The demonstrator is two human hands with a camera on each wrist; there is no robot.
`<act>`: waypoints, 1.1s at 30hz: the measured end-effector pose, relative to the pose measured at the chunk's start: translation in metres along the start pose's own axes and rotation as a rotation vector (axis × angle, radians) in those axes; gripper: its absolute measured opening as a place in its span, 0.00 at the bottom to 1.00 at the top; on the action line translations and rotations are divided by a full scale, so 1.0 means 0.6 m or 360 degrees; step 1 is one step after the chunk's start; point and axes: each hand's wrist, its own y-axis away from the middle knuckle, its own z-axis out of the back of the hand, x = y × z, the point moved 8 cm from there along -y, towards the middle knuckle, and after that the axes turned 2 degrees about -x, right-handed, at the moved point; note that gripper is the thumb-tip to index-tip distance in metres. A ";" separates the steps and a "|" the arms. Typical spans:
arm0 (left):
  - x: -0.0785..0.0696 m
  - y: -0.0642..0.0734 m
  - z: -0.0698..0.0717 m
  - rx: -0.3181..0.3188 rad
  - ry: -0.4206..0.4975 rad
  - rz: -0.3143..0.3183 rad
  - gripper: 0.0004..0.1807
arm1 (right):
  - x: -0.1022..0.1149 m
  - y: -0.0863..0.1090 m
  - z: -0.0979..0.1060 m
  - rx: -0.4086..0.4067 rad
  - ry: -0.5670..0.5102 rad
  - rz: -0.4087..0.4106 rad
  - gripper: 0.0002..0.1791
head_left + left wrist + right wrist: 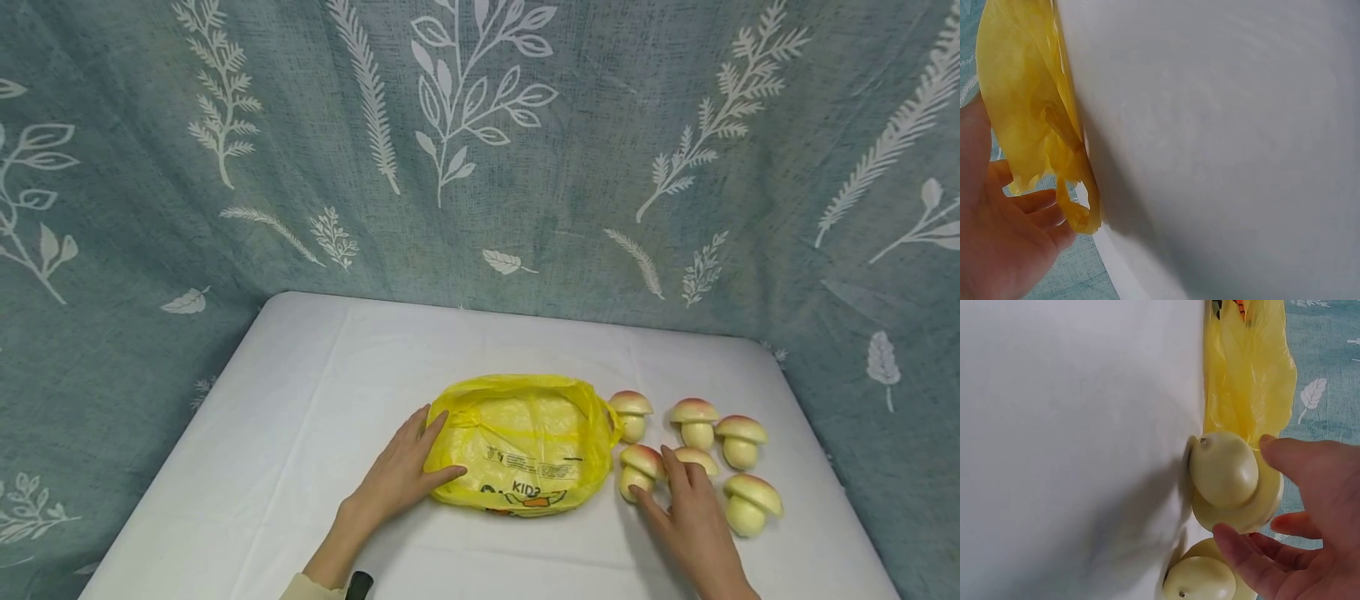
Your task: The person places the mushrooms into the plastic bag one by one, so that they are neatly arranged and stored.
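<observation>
A yellow plastic bag [525, 442] lies on the table with its mouth spread wide and dark print near its front. My left hand [408, 458] rests against the bag's left side, thumb and fingers apart; in the left wrist view the fingers [1035, 201] are beside its loose yellow handle. To the right of the bag, my right hand [690, 512] has its thumb and forefinger on opposite sides of a toy mushroom [1225, 472] with a pale stem and reddish cap. That mushroom stays on the table. Another mushroom [697, 458] is partly hidden behind the right fingers.
More mushrooms stand to the right: one touching the bag's handle [632, 414], others behind and beside the right hand [696, 422], [741, 442], [752, 504]. A white cloth covers the table [315, 400]. Leaf-patterned curtain [480, 233] hangs behind and at both sides.
</observation>
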 end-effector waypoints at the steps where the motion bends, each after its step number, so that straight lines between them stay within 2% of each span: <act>1: 0.000 0.000 -0.001 0.0007 0.0014 0.0003 0.49 | -0.001 0.001 -0.001 0.0002 0.0009 -0.0007 0.40; 9: -0.001 0.000 -0.004 0.0039 0.0050 -0.0002 0.50 | -0.001 0.009 -0.005 -0.0023 0.0035 -0.0029 0.40; 19: 0.003 0.000 -0.010 0.0074 0.0051 0.0005 0.50 | -0.009 0.021 -0.019 -0.0026 0.0046 -0.0132 0.41; 24: 0.004 0.000 -0.011 0.0083 0.0054 0.0015 0.49 | -0.012 0.025 -0.031 0.0023 0.0024 -0.0206 0.41; 33: 0.002 0.001 -0.012 0.0087 0.0041 0.0013 0.51 | -0.009 0.030 -0.033 -0.0051 -0.0043 -0.0224 0.41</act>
